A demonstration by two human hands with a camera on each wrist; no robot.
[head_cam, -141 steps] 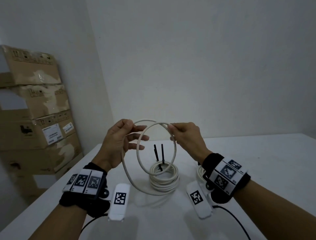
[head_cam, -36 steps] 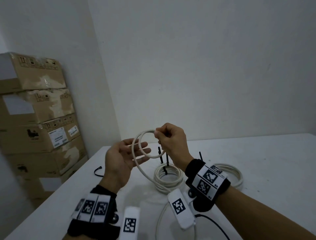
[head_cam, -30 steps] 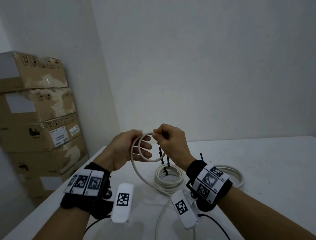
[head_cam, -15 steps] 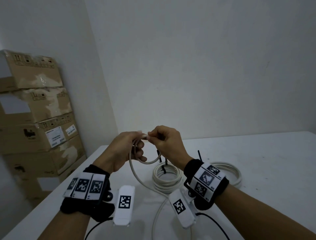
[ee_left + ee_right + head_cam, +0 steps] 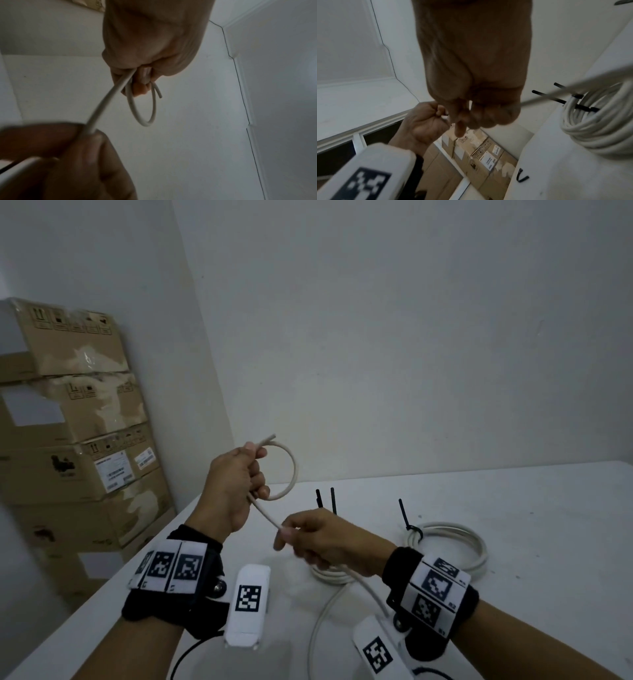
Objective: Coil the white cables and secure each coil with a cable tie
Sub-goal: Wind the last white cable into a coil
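My left hand (image 5: 236, 484) is raised over the table's left part and grips a small loop of white cable (image 5: 291, 474), whose cut end sticks out above the fingers (image 5: 158, 93). From that fist the cable runs down to my right hand (image 5: 315, 542), which pinches it lower and nearer to me (image 5: 89, 129). Past the right hand the cable (image 5: 322, 618) trails down onto the table. A tied coil (image 5: 329, 575) with black cable ties (image 5: 332, 501) lies behind the right hand. A second tied coil (image 5: 452, 546) lies to the right.
The white table (image 5: 548, 542) stands against a white wall. Stacked cardboard boxes (image 5: 78, 440) stand left of the table. A loose black cable tie (image 5: 521, 177) lies near the table's left edge in the right wrist view.
The hands have parted: my right hand slid down along the cable toward me, while my left hand keeps the small loop raised. The loop is smaller than several seconds ago.
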